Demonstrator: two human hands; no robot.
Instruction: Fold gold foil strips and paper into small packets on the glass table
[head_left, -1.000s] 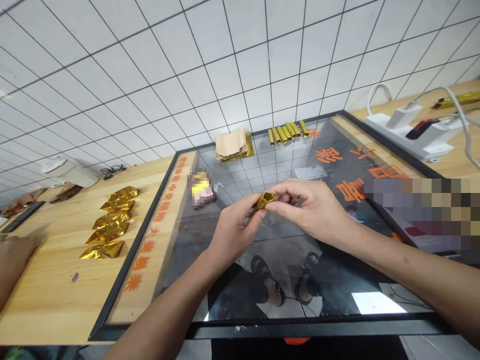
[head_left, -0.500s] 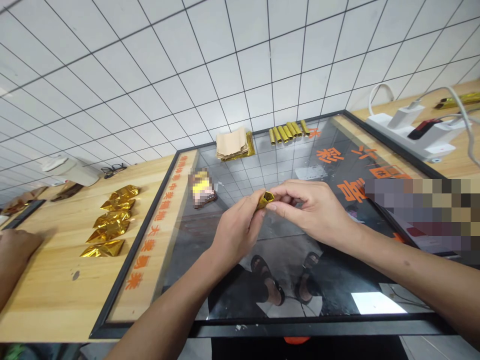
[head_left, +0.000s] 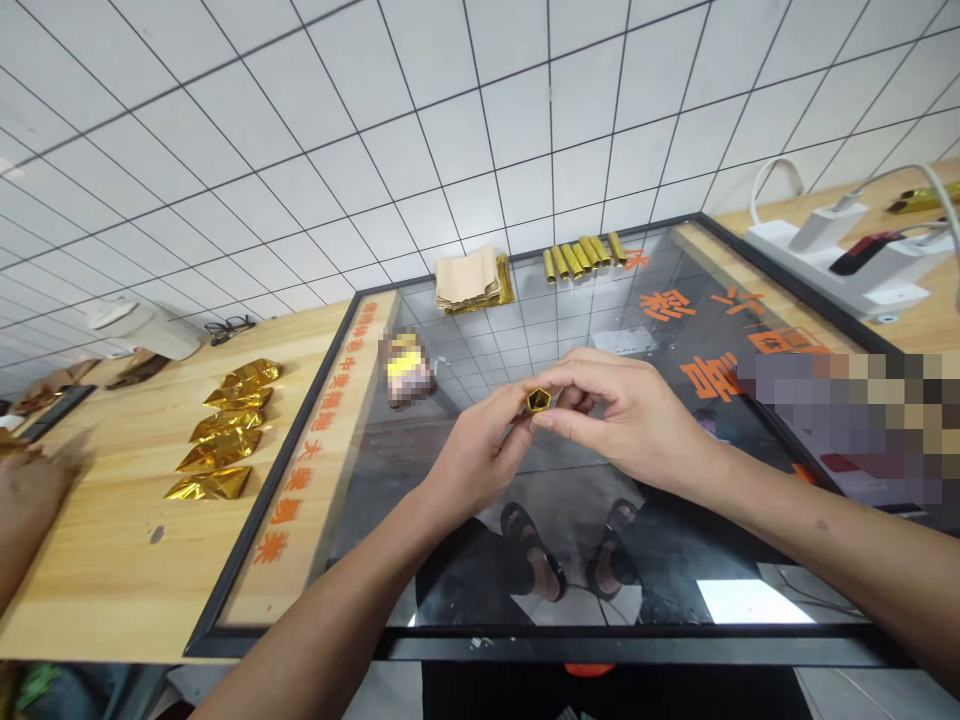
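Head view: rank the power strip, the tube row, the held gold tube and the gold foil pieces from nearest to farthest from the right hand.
1. Held gold tube: at the fingertips of the right hand
2. Tube row: ahead, by the wall
3. Power strip: right side
4. Gold foil pieces: far left

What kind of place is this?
Possibly a small shop's handcraft counter: a black-framed glass panel with orange lettering, gold foil tubes in a row, and a tiled wall behind.
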